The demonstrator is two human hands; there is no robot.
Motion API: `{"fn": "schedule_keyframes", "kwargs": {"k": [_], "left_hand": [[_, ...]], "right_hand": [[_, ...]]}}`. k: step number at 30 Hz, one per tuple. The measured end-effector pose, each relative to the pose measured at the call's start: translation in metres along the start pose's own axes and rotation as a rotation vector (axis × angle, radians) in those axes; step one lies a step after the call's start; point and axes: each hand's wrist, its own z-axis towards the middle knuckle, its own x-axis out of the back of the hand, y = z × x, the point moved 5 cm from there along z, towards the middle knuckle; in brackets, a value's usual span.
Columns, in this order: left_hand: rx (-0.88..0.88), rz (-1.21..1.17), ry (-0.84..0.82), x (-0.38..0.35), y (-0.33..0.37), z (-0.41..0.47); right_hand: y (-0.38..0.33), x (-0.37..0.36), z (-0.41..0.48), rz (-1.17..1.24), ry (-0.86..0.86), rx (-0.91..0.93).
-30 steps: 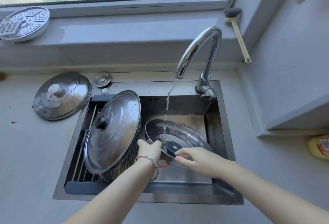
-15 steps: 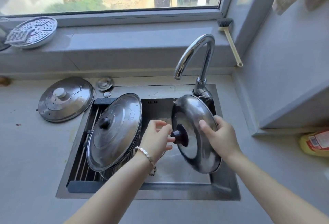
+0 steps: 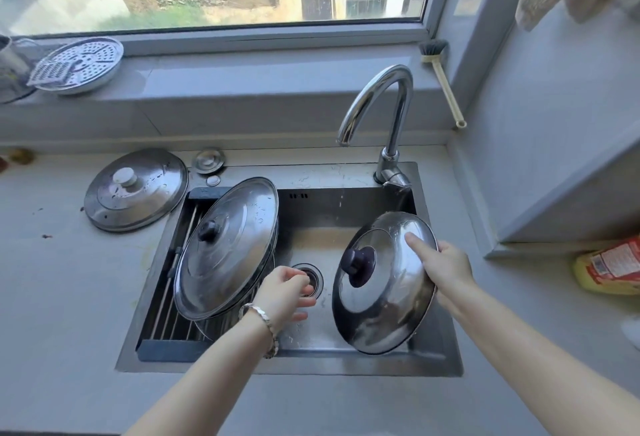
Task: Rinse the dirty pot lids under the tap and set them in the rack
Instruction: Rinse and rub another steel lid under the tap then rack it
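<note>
My right hand (image 3: 441, 267) grips the right rim of a wet steel lid with a dark knob (image 3: 381, 286), held tilted over the right side of the sink (image 3: 311, 363). My left hand (image 3: 285, 292) hovers over the drain, fingers loosely curled, holding nothing. A larger steel lid with a black knob (image 3: 228, 245) leans in the rack (image 3: 169, 314) in the sink's left half. Another lid with a pale knob (image 3: 136, 190) lies flat on the counter to the left. No water runs from the tap (image 3: 377, 103).
A small round sink stopper (image 3: 209, 160) sits behind the sink. A perforated steamer plate (image 3: 83, 63) rests on the windowsill at left. A brush (image 3: 445, 86) leans in the corner at right. A yellow packet (image 3: 609, 266) lies on the right counter.
The lid went from flat under running water to upright, then lower and right in my right hand. My left hand let go of it. The water has stopped.
</note>
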Motion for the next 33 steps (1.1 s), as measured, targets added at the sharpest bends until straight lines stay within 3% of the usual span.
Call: {"fn": "schedule_keyframes", "kwargs": {"k": [5, 12, 17, 20, 25, 28, 33], "left_hand": [[-0.08, 0.01, 0.037, 0.002, 0.001, -0.007], [-0.332, 0.038, 0.13, 0.027, 0.024, -0.03], [-0.547, 0.038, 0.229, 0.063, 0.036, -0.048], [-0.592, -0.08, 0.237, 0.09, 0.037, -0.043], [-0.518, -0.104, 0.185, 0.142, 0.02, -0.014], [-0.415, -0.034, 0.192, 0.177, 0.001, 0.021], [-0.307, 0.036, 0.066, 0.209, -0.032, 0.076]], "right_hand": [[-0.007, 0.0, -0.008, -0.009, -0.044, 0.028], [-0.088, -0.023, -0.068, -0.105, -0.28, 0.415], [-0.13, -0.062, -0.093, 0.07, -0.473, 0.37], [-0.132, -0.1, -0.101, 0.148, -0.526, 0.292], [-0.094, -0.179, -0.105, 0.135, -0.532, 0.117], [-0.067, -0.225, -0.1, 0.058, -0.491, 0.107], [-0.026, -0.269, -0.089, -0.139, -0.397, 0.092]]}}
